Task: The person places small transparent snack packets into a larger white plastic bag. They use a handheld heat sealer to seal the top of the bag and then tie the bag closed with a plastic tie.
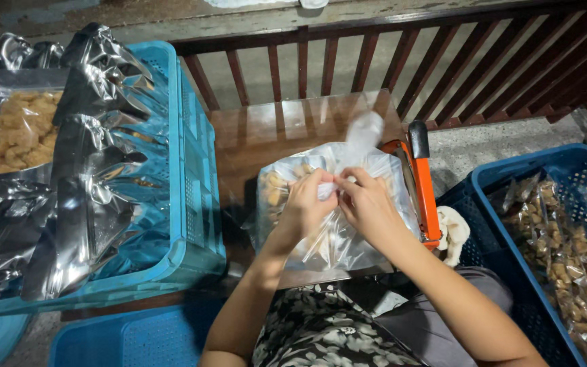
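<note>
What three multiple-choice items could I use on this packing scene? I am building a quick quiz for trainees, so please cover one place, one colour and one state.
1. Where does the orange heat sealer stand?
A. Right of the clear bag, on the wooden table
B. Inside the left crate
C. On the floor behind the railing

2. What colour is the crate holding the silver foil pouches?
A. Red
B. Blue
C. White

3. What are the hands doing with the clear plastic bag?
A. Resting flat beside it
B. Both gripping its gathered neck
C. Only one touches it

Answers:
1 A: the sealer sits at the wooden table edge, just right of the bag.
2 B: its walls are light blue.
3 B: the left hand and right hand meet at the bunched top.
</note>
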